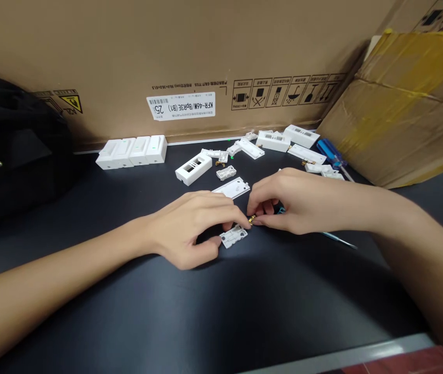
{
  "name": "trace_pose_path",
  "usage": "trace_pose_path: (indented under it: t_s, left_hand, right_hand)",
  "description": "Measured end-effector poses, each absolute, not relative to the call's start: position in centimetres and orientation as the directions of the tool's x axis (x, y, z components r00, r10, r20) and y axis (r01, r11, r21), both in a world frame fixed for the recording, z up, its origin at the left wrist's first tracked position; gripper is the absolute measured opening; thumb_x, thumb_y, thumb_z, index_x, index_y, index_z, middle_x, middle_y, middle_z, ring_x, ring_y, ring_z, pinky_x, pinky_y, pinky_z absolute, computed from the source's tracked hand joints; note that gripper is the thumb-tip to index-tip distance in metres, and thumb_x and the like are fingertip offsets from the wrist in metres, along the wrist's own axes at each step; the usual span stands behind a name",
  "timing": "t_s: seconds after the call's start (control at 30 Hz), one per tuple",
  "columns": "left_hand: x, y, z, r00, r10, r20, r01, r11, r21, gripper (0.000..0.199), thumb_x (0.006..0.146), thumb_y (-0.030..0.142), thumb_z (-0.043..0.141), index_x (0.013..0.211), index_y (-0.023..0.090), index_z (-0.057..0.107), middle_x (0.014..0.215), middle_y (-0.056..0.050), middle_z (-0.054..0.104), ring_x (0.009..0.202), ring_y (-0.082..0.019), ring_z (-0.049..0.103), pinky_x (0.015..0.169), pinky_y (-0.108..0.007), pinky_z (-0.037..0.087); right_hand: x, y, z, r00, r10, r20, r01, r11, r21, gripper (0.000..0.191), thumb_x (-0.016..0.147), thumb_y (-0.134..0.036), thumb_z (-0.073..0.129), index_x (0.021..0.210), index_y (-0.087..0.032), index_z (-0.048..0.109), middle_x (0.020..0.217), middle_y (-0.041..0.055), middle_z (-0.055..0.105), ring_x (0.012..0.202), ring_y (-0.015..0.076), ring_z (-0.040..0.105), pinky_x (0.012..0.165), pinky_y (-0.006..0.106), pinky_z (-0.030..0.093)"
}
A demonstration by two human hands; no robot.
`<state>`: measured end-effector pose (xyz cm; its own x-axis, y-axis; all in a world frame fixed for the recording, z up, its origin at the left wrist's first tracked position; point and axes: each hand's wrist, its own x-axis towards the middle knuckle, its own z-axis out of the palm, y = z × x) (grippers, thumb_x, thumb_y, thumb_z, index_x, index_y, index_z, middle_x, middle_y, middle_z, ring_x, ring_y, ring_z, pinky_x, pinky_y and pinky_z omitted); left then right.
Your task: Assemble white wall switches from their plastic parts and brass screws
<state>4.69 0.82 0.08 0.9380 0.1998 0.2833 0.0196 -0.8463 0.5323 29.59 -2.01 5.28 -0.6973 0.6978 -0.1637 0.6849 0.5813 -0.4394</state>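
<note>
My left hand (198, 223) reaches in from the left, its thumb and fingers closed on a small white plastic piece (233, 237) lying on the black table. Opposite it, my right hand (279, 202) pinches a small brass-coloured metal part (252, 219) between thumb and forefinger, right beside the white piece. A blue-handled tool is partly hidden under my right hand; its thin shaft (340, 240) sticks out to the right. Just behind my hands lies a flat white plate (233, 188).
Four white blocks (137, 151) stand in a row at the back left. White housings (193, 169) and loose pieces are scattered behind my hands. A blue screwdriver (332, 155) lies by a taped box (408, 109). A black bag (14, 150) fills the left; a large carton (190, 47) stands behind.
</note>
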Motion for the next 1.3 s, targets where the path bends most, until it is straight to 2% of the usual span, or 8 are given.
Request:
trace_pose_path:
  t_s: [0.13,0.3,0.47,0.63,0.8,1.07,1.17,1.3]
  left_hand:
    - [4.7,0.8,0.1,0.938,0.19,0.29,0.019,-0.864,0.502,0.047,0.075,0.01,0.05,0.118,0.017,0.067,0.096,-0.005,0.068,0.087,-0.02,0.061,0.084,-0.034,0.048]
    - [4.8,0.5,0.1,0.923,0.271,0.273,0.116,-0.873,0.473,0.018,0.082,0.025,0.065,0.098,0.016,0.066,0.089,-0.003,0.065,0.079,-0.017,0.059,0.077,-0.032,0.045]
    - [4.9,0.5,0.0,0.916,0.258,0.308,0.097,-0.885,0.454,0.028,0.085,0.036,0.071,0.104,0.016,0.065,0.093,-0.003,0.065,0.082,-0.017,0.061,0.076,-0.031,0.045]
    - [4.9,0.5,0.0,0.918,0.229,0.324,0.078,-0.905,0.419,0.024,0.089,0.039,0.069,0.1,0.018,0.067,0.094,-0.003,0.067,0.082,-0.016,0.062,0.076,-0.03,0.044]
    - [5.1,0.3,-0.1,0.909,0.232,0.347,0.09,-0.92,0.381,0.044,0.085,0.058,0.073,0.101,0.018,0.066,0.089,-0.002,0.066,0.077,-0.016,0.061,0.071,-0.03,0.044]
    - [5.0,0.2,-0.4,0.906,0.239,0.35,0.109,-0.929,0.352,0.024,0.089,0.042,0.068,0.099,0.02,0.064,0.092,-0.002,0.068,0.079,-0.016,0.062,0.074,-0.031,0.046]
    - [4.9,0.2,-0.4,0.901,0.233,0.365,0.077,-0.916,0.395,0.025,0.088,0.039,0.067,0.102,0.02,0.059,0.102,-0.005,0.068,0.087,-0.018,0.064,0.077,-0.031,0.049]
    - [4.8,0.3,-0.4,0.915,0.205,0.347,0.03,-0.893,0.449,0.027,0.085,0.026,0.065,0.11,0.02,0.056,0.12,-0.009,0.065,0.102,-0.021,0.065,0.084,-0.032,0.053]
  right_hand:
    - [29.7,-1.9,5.1,-0.713,0.687,-0.141,0.667,0.603,-0.437,0.022,0.082,-0.012,0.06,0.087,-0.023,0.078,0.076,-0.0033,0.075,0.065,0.0117,0.065,0.06,0.023,0.044]
    - [30.0,-1.8,5.4,-0.683,0.717,-0.136,0.678,0.555,-0.482,0.016,0.086,-0.02,0.065,0.091,-0.023,0.08,0.08,-0.0015,0.077,0.066,0.013,0.066,0.059,0.024,0.045]
    - [29.7,-2.2,5.9,-0.699,0.696,-0.166,0.663,0.544,-0.514,0.016,0.087,-0.024,0.066,0.091,-0.024,0.081,0.08,-0.0012,0.077,0.068,0.0139,0.067,0.062,0.026,0.047]
    - [29.3,-2.5,6.2,-0.708,0.67,-0.223,0.663,0.522,-0.537,0.015,0.087,-0.026,0.065,0.088,-0.024,0.08,0.077,-0.0027,0.076,0.065,0.0127,0.065,0.062,0.025,0.046]
    - [28.9,-2.6,6.1,-0.711,0.667,-0.225,0.661,0.521,-0.54,0.013,0.085,-0.023,0.067,0.087,-0.024,0.08,0.076,-0.0024,0.075,0.065,0.0131,0.065,0.061,0.026,0.045]
    - [28.3,-2.7,5.9,-0.73,0.655,-0.197,0.639,0.552,-0.535,0.018,0.085,-0.019,0.063,0.088,-0.023,0.08,0.075,-0.003,0.074,0.061,0.0115,0.061,0.059,0.025,0.042]
    - [28.4,-2.8,6.0,-0.733,0.649,-0.203,0.637,0.55,-0.539,0.018,0.085,-0.017,0.062,0.085,-0.023,0.079,0.073,-0.0035,0.073,0.059,0.0111,0.059,0.058,0.025,0.041]
    - [28.4,-2.8,6.3,-0.731,0.649,-0.209,0.64,0.547,-0.539,0.018,0.085,-0.016,0.062,0.083,-0.022,0.078,0.072,-0.003,0.073,0.058,0.0115,0.06,0.059,0.026,0.042]
